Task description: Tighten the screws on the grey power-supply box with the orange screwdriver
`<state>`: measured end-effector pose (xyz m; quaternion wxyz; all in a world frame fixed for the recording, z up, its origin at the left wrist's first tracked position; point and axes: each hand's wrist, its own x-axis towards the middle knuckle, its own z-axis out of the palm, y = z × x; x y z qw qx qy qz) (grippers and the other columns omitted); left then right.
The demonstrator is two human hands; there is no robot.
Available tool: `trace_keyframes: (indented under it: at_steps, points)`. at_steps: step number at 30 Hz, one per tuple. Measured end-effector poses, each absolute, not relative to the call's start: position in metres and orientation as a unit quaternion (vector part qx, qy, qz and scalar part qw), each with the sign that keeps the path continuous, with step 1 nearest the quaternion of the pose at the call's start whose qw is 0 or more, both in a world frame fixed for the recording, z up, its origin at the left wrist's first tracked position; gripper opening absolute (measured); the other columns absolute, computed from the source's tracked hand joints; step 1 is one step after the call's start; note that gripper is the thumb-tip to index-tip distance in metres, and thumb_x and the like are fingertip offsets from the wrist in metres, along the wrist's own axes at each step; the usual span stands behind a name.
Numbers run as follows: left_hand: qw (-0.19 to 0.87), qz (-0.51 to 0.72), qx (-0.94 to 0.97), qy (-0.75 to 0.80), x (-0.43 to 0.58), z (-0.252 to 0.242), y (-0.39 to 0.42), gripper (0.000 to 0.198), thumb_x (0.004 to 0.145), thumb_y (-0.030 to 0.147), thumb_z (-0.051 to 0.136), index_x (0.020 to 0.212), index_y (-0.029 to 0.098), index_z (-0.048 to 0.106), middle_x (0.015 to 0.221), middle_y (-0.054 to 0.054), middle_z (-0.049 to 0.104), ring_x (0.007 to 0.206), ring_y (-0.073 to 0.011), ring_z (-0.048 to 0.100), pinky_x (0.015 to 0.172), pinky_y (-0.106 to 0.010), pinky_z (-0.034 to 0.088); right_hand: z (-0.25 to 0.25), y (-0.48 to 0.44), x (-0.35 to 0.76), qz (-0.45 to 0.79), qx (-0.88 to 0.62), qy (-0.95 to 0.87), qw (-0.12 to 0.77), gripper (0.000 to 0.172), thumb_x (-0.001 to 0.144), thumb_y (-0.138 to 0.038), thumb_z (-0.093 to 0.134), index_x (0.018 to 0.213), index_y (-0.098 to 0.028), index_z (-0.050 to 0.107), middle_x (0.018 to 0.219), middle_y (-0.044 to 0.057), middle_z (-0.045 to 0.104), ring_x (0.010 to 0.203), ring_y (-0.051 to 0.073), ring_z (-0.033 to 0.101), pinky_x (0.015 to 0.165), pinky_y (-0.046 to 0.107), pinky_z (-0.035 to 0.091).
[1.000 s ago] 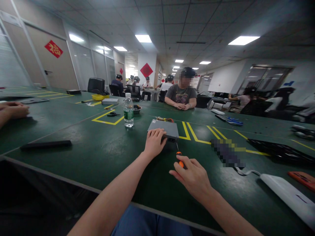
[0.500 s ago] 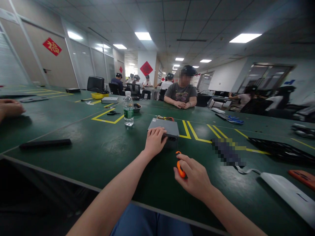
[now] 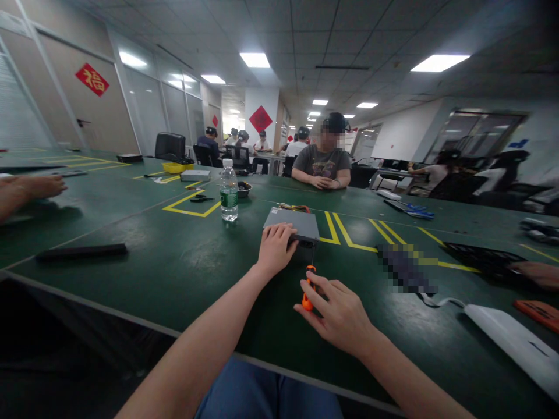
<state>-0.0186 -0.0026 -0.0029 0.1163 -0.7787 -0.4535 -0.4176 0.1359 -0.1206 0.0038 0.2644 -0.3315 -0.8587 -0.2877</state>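
Since the earlier frame, the orange-and-black screwdriver (image 3: 308, 294) has swung leftward with the right hand (image 3: 336, 308), its handle now nearly in line with its shaft. One co-worker's hand (image 3: 43, 186) has reached further in at the far left, and another person's hand (image 3: 539, 273) has come in at the right edge, beside the black mesh panel (image 3: 476, 256).

Thumb and fingertips of the right hand are closed lightly around the screwdriver handle. Its thin shaft points up to the near right corner of a grey metal power supply (image 3: 301, 221); whether the tip sits in a screw is too small to tell. The left hand (image 3: 276, 250) stays palm down on the near left part of that box, fingers loosely spread over the top, thumb at the front edge, not wrapped around it.

The power supply lies on the green table (image 3: 174, 262), ahead of both hands, with coloured wires (image 3: 294, 208) at its far side. A water bottle (image 3: 229, 195) stands upright to its left, near a small bowl (image 3: 244, 189).
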Motion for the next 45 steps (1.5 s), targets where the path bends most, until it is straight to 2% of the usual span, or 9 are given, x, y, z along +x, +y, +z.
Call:
trace_keyframes:
  at_steps: [11, 16, 20, 24, 27, 33, 36, 41, 45]
  points:
    - [0.118, -0.41, -0.782, -0.455, -0.018, -0.002, -0.003, 0.022, 0.083, 0.028, 0.046, 0.104, 0.025, 0.052, 0.117, -0.001, 0.056, 0.115, -0.0193, 0.044, 0.097, -0.038, 0.029, 0.008, -0.12, 0.142, -0.385, -0.347, -0.801, 0.299, 0.012, 0.082, -0.019, 0.049, 0.083, -0.015, 0.06, 0.09, 0.014, 0.058, 0.074, 0.016, 0.054, 0.068, 0.028, 0.044]
    - [0.115, -0.41, -0.78, -0.457, -0.017, -0.001, -0.003, 0.021, 0.083, 0.027, 0.047, 0.104, 0.025, 0.052, 0.117, -0.001, 0.056, 0.115, -0.0191, 0.043, 0.098, -0.038, 0.029, 0.005, -0.121, 0.138, -0.394, -0.365, -0.799, 0.27, 0.013, 0.083, -0.026, 0.051, 0.085, -0.016, 0.058, 0.088, 0.012, 0.058, 0.078, 0.018, 0.054, 0.07, 0.03, 0.043]
    - [0.118, -0.412, -0.781, -0.455, -0.018, -0.001, -0.003, 0.021, 0.083, 0.027, 0.047, 0.103, 0.025, 0.052, 0.118, -0.001, 0.056, 0.115, -0.019, 0.044, 0.098, -0.038, 0.029, 0.001, -0.119, 0.137, -0.4, -0.361, -0.804, 0.251, 0.011, 0.082, -0.018, 0.048, 0.088, -0.016, 0.057, 0.095, 0.013, 0.058, 0.077, 0.017, 0.054, 0.07, 0.03, 0.042]
    - [0.12, -0.413, -0.781, -0.452, -0.018, -0.002, -0.002, 0.02, 0.083, 0.027, 0.047, 0.103, 0.025, 0.052, 0.117, -0.001, 0.056, 0.115, -0.0188, 0.043, 0.097, -0.038, 0.029, 0.0, -0.116, 0.144, -0.414, -0.381, -0.782, 0.268, 0.011, 0.08, -0.016, 0.051, 0.089, -0.016, 0.057, 0.079, 0.005, 0.058, 0.062, 0.012, 0.05, 0.06, 0.024, 0.037]
    - [0.119, -0.416, -0.78, -0.452, -0.018, -0.002, -0.002, 0.02, 0.083, 0.027, 0.048, 0.102, 0.025, 0.052, 0.117, -0.001, 0.056, 0.114, -0.0187, 0.044, 0.097, -0.038, 0.03, 0.002, -0.115, 0.15, -0.423, -0.402, -0.758, 0.291, 0.002, 0.079, -0.019, 0.055, 0.079, -0.018, 0.056, 0.07, 0.001, 0.056, 0.056, 0.009, 0.045, 0.056, 0.024, 0.033]
    - [0.116, -0.417, -0.779, -0.453, -0.018, -0.003, -0.002, 0.021, 0.083, 0.028, 0.048, 0.103, 0.025, 0.052, 0.117, -0.001, 0.056, 0.114, -0.0192, 0.043, 0.097, -0.038, 0.029, 0.001, -0.113, 0.15, -0.382, -0.38, -0.796, 0.275, 0.007, 0.082, -0.024, 0.053, 0.08, -0.019, 0.058, 0.093, 0.006, 0.059, 0.063, 0.009, 0.049, 0.062, 0.024, 0.036]
    - [0.117, -0.416, -0.781, -0.451, -0.018, -0.002, -0.002, 0.021, 0.083, 0.027, 0.048, 0.103, 0.025, 0.051, 0.117, -0.001, 0.056, 0.115, -0.0187, 0.043, 0.098, -0.038, 0.029, 0.0, -0.114, 0.148, -0.347, -0.362, -0.823, 0.267, 0.012, 0.082, -0.027, 0.053, 0.076, -0.018, 0.057, 0.09, 0.006, 0.058, 0.066, 0.011, 0.051, 0.063, 0.025, 0.038]
    - [0.117, -0.41, -0.781, -0.456, -0.018, -0.002, -0.003, 0.021, 0.083, 0.028, 0.047, 0.103, 0.025, 0.051, 0.118, -0.001, 0.055, 0.115, -0.019, 0.043, 0.097, -0.038, 0.029, -0.003, -0.113, 0.148, -0.307, -0.365, -0.84, 0.259, 0.021, 0.08, -0.014, 0.045, 0.098, -0.014, 0.056, 0.102, 0.012, 0.054, 0.08, 0.015, 0.054, 0.07, 0.026, 0.045]
    - [0.116, -0.41, -0.781, -0.457, -0.019, -0.002, -0.003, 0.021, 0.083, 0.027, 0.047, 0.103, 0.025, 0.052, 0.118, -0.001, 0.055, 0.115, -0.0188, 0.043, 0.098, -0.038, 0.029, -0.007, -0.11, 0.152, -0.3, -0.378, -0.834, 0.267, 0.022, 0.079, -0.012, 0.046, 0.098, -0.014, 0.056, 0.095, 0.011, 0.054, 0.08, 0.016, 0.054, 0.071, 0.028, 0.046]
